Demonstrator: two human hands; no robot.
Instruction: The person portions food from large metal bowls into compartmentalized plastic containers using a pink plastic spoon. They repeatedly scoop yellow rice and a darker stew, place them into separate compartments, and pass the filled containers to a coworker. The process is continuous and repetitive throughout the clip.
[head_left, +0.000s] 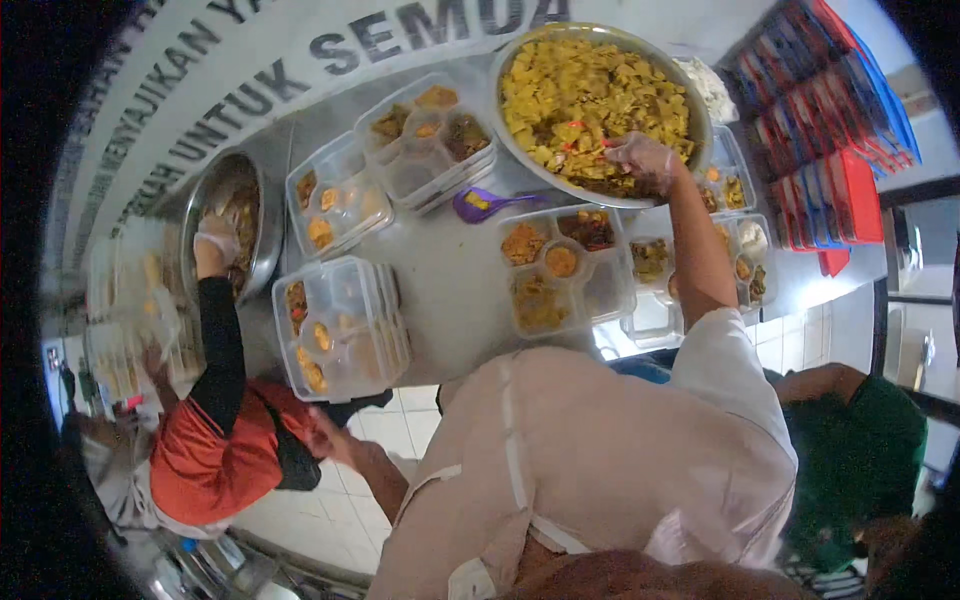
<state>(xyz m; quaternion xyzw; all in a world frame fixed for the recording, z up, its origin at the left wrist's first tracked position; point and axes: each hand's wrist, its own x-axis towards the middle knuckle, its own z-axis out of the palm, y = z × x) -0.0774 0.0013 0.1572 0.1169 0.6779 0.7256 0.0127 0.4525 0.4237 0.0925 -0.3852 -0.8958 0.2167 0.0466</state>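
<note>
My right hand (645, 161), in a clear plastic glove, reaches into a big metal bowl (501, 161) of yellow chopped food (592, 82). Its fingertips touch the food beside small red pieces; whether they grip any is unclear. Below the bowl rests a clear compartment tray (607, 289) with portions of food and a bare compartment at lower right. A purple spoon (472, 208) with some yellow food lies left of the bowl. My left hand (337, 442), blurred, hangs below the table edge at lower left, near a co-worker's red clothing, with nothing visible in it.
Filled trays are stacked at left (397, 322) and upper left (442, 180). More trays stand under my right arm. Red and blue stacked containers (825, 127) fill the right end. A co-worker's gloved hand (217, 244) is inside another metal bowl (274, 225). Another person in green stands right.
</note>
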